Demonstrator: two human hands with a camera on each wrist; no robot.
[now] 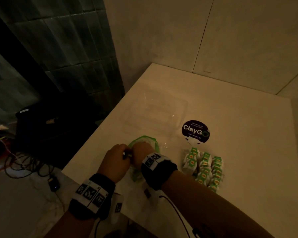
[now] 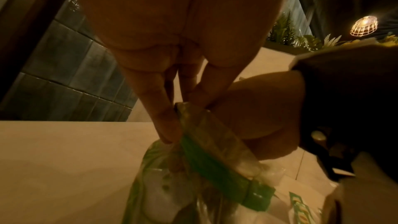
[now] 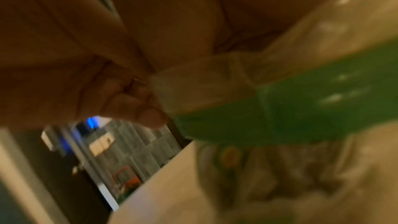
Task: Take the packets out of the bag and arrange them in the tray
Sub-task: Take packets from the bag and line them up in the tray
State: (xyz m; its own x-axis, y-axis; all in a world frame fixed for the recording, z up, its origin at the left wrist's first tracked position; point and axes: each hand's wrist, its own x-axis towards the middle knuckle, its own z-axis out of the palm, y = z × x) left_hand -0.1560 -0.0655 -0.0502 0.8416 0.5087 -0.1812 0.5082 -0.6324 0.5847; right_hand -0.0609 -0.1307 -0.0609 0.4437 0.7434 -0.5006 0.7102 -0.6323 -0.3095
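The left hand [image 1: 116,160] pinches the green-rimmed mouth of the bag [image 1: 144,145]; the right hand [image 1: 142,152] is plunged inside, its grasp hidden. The clear tray [image 1: 155,114] lies just beyond the bag, packets [image 1: 205,167] stacked on the worktop [image 1: 248,143] rightward, nearer the right hand.

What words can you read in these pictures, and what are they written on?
"ClayGo": big white letters on the round dark sticker on the table.
Small lines above and below it: too blurred to read.
Packets: a yellow logo, too small to read.
Bag: no readable words.
Wrist bands: black-and-white marker squares, no words.
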